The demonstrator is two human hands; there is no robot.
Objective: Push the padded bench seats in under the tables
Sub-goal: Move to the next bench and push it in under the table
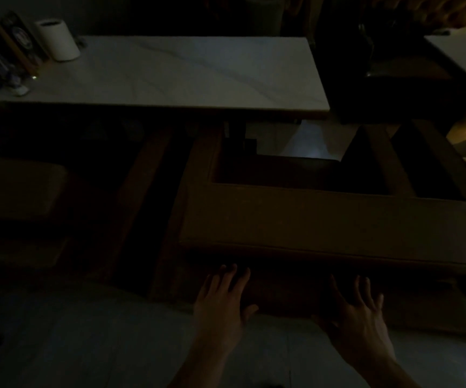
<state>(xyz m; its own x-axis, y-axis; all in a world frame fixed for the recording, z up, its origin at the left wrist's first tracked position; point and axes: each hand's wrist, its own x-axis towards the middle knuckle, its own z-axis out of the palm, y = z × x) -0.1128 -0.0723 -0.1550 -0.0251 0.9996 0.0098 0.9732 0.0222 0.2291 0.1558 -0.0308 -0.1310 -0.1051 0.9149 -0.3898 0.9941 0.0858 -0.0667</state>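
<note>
Dimly lit, the scene shows a padded bench seat [332, 225] filling the lower right of the frame, its brown cushion lying lengthwise with the near edge just above the person's hands. It stands out on the pale tiled floor [86, 340], in front of the white marble-patterned counter [170, 74] that spans the upper middle of the frame; only the seat's far left corner comes close to the counter's front edge, and the rest is not tucked beneath it.

Both hands sit at the bottom centre, palms forward and fingers spread wide, holding nothing. The left hand [223, 301] reaches toward the dark front face of the bench below the cushion edge, fingertips at or very near it; in this light it is not possible to say whether they touch. The right hand [357, 315] is beside it, likewise open and pointed at the bench front.

At the upper left, on the counter's far end, a white paper roll [58, 39] stands upright next to a dark menu holder [16, 40]. A second padded seat [16, 189] lies in shadow at the middle left. Another white counter [461, 54] shows at the upper right corner.
</note>
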